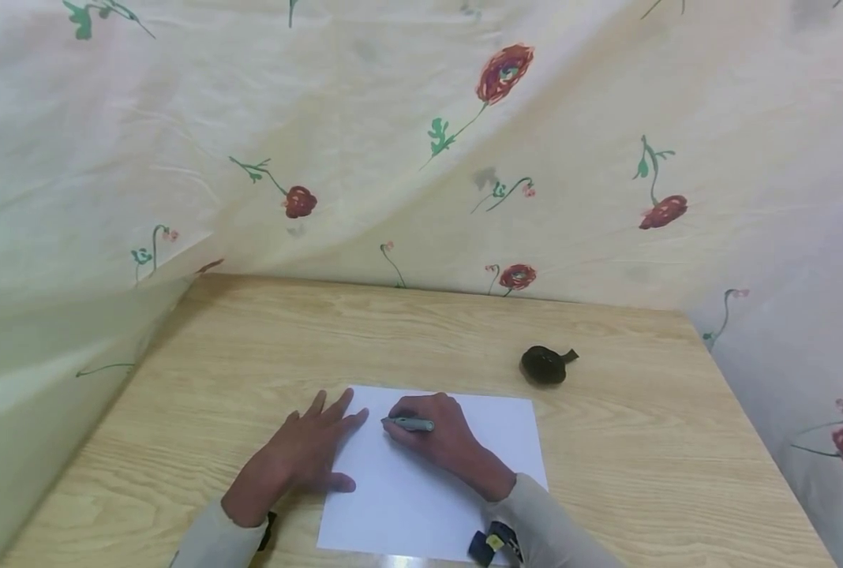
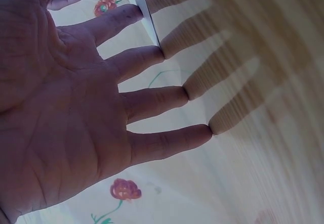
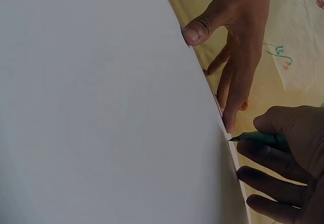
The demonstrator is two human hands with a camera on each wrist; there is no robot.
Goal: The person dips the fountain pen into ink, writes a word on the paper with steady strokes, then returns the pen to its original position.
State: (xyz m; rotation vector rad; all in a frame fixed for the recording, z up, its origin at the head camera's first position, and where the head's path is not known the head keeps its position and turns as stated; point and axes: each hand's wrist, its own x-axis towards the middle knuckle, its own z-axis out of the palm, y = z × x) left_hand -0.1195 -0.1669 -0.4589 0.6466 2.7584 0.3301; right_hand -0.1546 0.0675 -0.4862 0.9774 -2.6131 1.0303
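Seemingly all marking remains: the paper sheet on the table looks blank, my right hand pinching a fountain pen over it, my left hand spread wide across its left edge.

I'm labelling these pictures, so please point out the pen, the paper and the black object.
Pen (image 1: 417,424): head view, on its barrel.
Paper (image 1: 406,491): head view, on its bare middle.
Black object (image 1: 544,365): head view, on its rounded body.

From where I stand, soft, even light covers the hanging cloth, and a small glare shines on the table below the paper. Both wrist views are dimmer, the left one bluish with blurred wood grain; dark finger shapes beyond the left hand are perhaps reflections.
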